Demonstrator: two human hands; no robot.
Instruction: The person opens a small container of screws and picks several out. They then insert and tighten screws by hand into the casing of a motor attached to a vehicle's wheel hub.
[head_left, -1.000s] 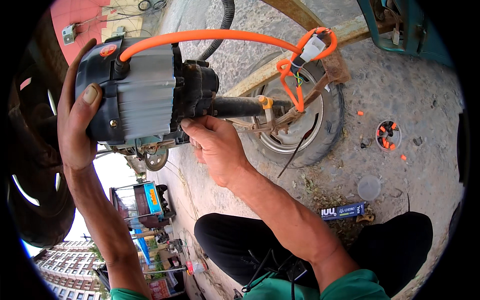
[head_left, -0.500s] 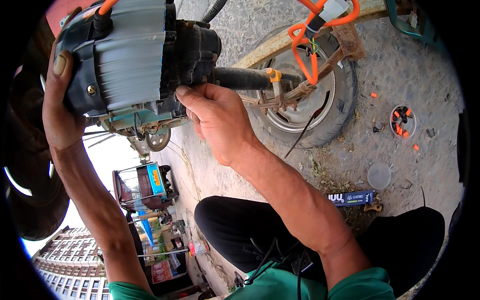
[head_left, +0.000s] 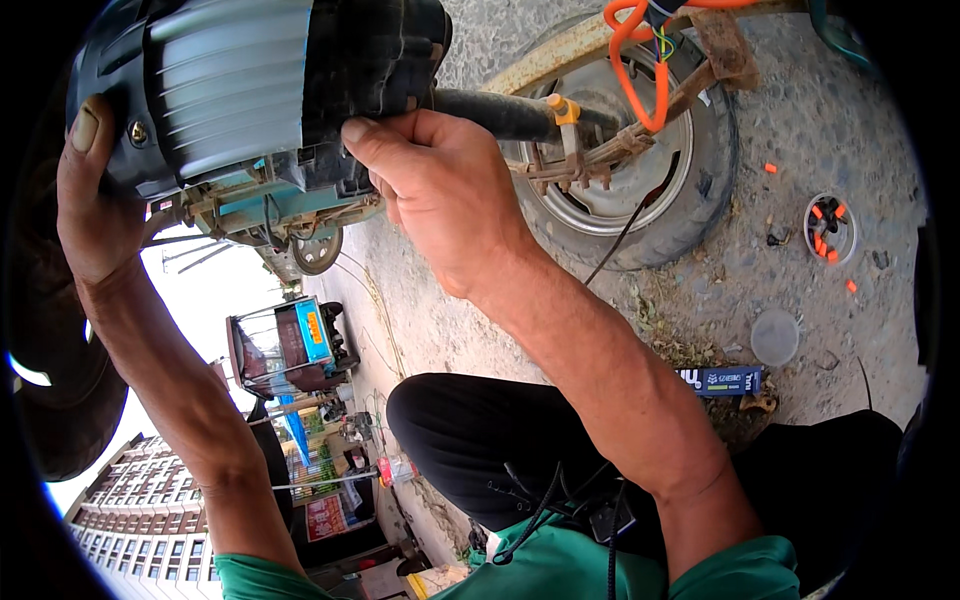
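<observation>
A large electric motor (head_left: 230, 90) with a ribbed silver body and black ends fills the upper left. My left hand (head_left: 95, 215) is wrapped round its black left end, thumb beside a brass-coloured bolt head. At the motor's right end, my right hand (head_left: 445, 205) is closed in a pinch against the lower edge of the black housing (head_left: 375, 70). Whatever lies between those fingertips is hidden. A dark axle tube (head_left: 500, 115) runs right from the housing toward a wheel with a tyre (head_left: 722, 185).
An orange cable (head_left: 650, 110) with bare wire ends hangs by the rusty frame. Right on the ground are a round tub (head_left: 845, 240) of orange and black pieces, a clear lid (head_left: 775, 337) and a blue box (head_left: 730, 381). A three-wheeled vehicle (head_left: 285, 345) stands further off.
The view has shifted, so the motor sits higher and further left, and the ground things further right. Both hands keep their places on the motor.
</observation>
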